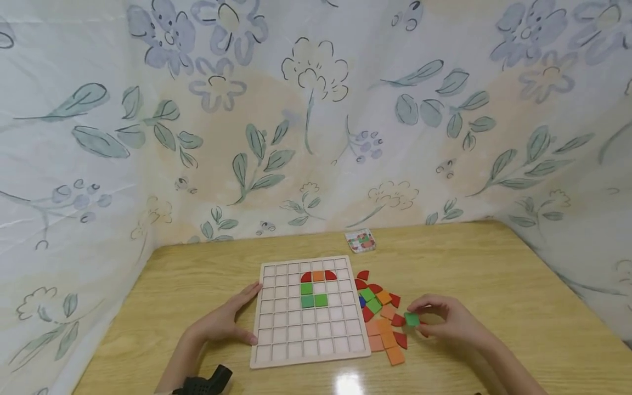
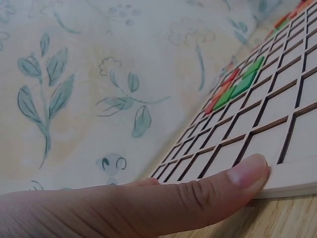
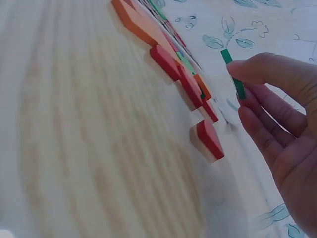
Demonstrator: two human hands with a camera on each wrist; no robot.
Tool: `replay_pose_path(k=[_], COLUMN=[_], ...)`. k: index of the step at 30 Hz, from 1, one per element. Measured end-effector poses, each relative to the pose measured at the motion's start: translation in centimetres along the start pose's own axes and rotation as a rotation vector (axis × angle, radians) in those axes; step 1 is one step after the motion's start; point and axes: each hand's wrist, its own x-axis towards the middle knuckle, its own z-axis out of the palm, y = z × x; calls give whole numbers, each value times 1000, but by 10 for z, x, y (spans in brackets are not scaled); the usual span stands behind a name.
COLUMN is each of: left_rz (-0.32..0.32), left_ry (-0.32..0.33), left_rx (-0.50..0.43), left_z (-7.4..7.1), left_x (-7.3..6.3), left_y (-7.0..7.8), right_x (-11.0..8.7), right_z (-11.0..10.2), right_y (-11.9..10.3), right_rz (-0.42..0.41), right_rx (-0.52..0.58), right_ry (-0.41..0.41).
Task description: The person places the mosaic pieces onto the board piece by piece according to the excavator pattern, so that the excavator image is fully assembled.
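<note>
A wooden grid board [image 1: 286, 351] lies flat on the table. Set in its cells are an orange square tile [image 1: 318, 276] between two red quarter-round tiles [image 1: 330, 275], and several green square tiles [image 1: 321, 300] below them. Spread along the board's left edge, my left hand [image 1: 222, 323] touches it with fingertips and thumb; the left wrist view shows the thumb [image 2: 218, 193] on the rim. To the right of the board, my right hand [image 1: 451, 318] pinches a green square tile [image 1: 412, 319] between thumb and fingers. In the right wrist view that tile [image 3: 233, 74] appears edge-on, raised off the table.
Loose tiles lie in a pile along the board's right side: orange squares [image 1: 395, 355], red quarter-rounds [image 1: 400, 340], green squares [image 1: 373, 305] and a partly covered blue piece [image 1: 362, 302]. A small pattern card [image 1: 361, 241] lies behind the board. Flowered cloth [image 1: 316, 137] hangs around the table.
</note>
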Motion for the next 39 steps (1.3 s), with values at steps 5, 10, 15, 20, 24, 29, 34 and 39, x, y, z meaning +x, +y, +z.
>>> replay_pose_path(k=[5,10,15,20,24,29,34,39], left_rz=[-3,5,-2,-3,6,16,8,20], left_ry=[-7,2,3,11,2,-7,-6,-6], left_rx=[-12,-9,-4,-10,0,-15,-15,-3], left_z=[-1,-2,1,0,0,0,0,-1], left_x=[3,1,-10,-18,-15,-10,-6,0], left_y=[2,3,1,1,0,0,2,2], right_x=[6,11,17,25,30,44,62,82], right_z=[-2,-2,2,10,16,23,31,45], right_y=[-3,-5,-5,-1,0,-5,-11,-14], right_rz=[10,43,49,10,-2,31,14,-56], right_rx=[-17,-19,-16,3,13,-29,-53,-113], right_ry=[27,46,42,39,40,47,42,24])
